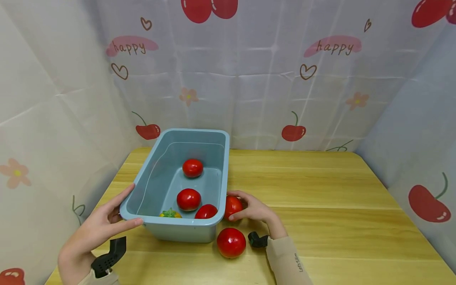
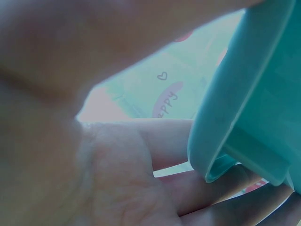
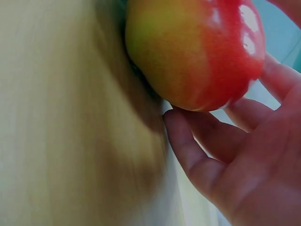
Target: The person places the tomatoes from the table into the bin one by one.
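A light blue plastic tub point(image 1: 174, 230) stands on the left of the table. My left hand point(image 1: 90, 229) holds its near left corner, thumb along the front rim and fingers along the left side; the left wrist view shows fingers point(image 2: 188, 188) behind the rim. Against the tub's right wall, my right hand point(image 1: 254, 208) grips a red apple point(image 1: 232, 206) between thumb and fingers. Up close, that apple point(image 3: 197, 52) is red with a yellow-green side. Another red apple point(image 1: 231, 242) lies just in front of it on the table.
Inside the tub are three red fruits, one at the far end point(image 1: 192, 168), and a yellow fruit with a green leafy top point(image 1: 170, 213), partly hidden by the front rim. The wooden table point(image 1: 320, 221) extends to the right. Printed curtains point(image 1: 249, 79) enclose the back and sides.
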{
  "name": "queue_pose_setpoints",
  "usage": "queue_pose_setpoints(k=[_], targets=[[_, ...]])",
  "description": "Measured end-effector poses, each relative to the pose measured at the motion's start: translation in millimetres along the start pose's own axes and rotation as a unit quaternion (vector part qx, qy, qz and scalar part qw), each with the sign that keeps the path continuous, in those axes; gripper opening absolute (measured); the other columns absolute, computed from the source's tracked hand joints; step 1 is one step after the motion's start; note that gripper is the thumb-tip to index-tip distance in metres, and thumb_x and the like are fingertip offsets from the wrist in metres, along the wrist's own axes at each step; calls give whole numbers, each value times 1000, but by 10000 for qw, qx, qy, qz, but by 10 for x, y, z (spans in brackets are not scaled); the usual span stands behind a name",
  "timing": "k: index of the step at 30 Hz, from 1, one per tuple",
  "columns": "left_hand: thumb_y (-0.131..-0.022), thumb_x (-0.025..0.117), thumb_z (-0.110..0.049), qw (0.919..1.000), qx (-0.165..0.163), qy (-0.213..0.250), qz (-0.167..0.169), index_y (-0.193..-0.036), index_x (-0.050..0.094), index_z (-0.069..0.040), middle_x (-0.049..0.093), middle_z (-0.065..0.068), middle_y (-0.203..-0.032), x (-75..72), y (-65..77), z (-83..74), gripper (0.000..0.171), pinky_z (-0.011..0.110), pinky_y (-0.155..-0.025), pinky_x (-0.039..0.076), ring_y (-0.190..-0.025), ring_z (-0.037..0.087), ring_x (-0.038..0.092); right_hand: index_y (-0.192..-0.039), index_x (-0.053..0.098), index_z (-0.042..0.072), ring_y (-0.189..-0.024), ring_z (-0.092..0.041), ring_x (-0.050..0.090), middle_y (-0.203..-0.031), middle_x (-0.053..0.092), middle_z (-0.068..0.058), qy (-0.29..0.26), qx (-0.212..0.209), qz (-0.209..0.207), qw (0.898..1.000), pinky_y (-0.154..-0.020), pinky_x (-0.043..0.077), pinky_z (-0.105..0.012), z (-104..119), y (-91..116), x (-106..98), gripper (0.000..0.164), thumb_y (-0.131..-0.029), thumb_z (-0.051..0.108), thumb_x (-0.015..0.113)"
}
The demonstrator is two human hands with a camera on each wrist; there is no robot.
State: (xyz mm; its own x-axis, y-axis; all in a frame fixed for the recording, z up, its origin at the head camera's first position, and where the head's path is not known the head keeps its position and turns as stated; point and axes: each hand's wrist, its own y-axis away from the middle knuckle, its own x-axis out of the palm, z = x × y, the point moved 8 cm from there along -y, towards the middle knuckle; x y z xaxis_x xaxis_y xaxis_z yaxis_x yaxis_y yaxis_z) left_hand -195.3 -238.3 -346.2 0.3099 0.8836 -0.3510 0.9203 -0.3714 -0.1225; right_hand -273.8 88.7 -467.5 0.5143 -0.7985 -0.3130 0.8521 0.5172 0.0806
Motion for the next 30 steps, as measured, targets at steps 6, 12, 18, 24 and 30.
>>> queue_pose_setpoints(k=[6, 12, 18, 24, 30], targets=[[-85, 66, 2, 10000, -12, -1, -1, -151, 15, -6, 28, 31, -138, -2, -2, 7, 84, 26, -78, 53, -102, 11, 61, -137, 46, 20, -113, -28, 46, -128, 48, -7, 13, 34, -56, 10000, -88, 47, -39, -42, -17, 7, 68, -76, 17, 77], [-85, 66, 3, 10000, -66, 38, 12, -151, 14, -7, 26, 31, -139, 0, -2, 14, 84, 25, -78, 53, -102, 11, 61, -135, 48, 22, -111, -28, 47, -126, 49, -5, 84, 116, -165, 9998, -86, 48, -39, -61, -24, -12, 67, -76, 19, 78], [-85, 65, 3, 10000, -59, 47, 24, -151, 13, -7, 26, 31, -139, -1, -7, 19, 84, 25, -78, 53, -102, 11, 61, -135, 48, 19, -110, -29, 49, -124, 51, -7, 70, 126, -363, 9992, -83, 50, -39, -39, -25, -71, 67, -75, 19, 79], [-86, 65, 3, 10000, -79, 36, 39, -151, 13, -8, 26, 30, -139, 1, -10, 16, 84, 25, -78, 53, -102, 11, 61, -135, 48, 18, -111, -30, 48, -126, 50, -7, 2, 140, -559, 9983, -83, 51, -39, 14, -6, -130, 69, -74, 21, 79], [-86, 65, 3, 9999, -126, 66, 49, -151, 13, -9, 24, 31, -141, 2, -8, 21, 84, 25, -78, 53, -102, 11, 60, -138, 45, 13, -112, -30, 49, -127, 49, -7, -70, 35, -682, 9976, -83, 50, -38, 125, 26, -174, 70, -76, 19, 78]])
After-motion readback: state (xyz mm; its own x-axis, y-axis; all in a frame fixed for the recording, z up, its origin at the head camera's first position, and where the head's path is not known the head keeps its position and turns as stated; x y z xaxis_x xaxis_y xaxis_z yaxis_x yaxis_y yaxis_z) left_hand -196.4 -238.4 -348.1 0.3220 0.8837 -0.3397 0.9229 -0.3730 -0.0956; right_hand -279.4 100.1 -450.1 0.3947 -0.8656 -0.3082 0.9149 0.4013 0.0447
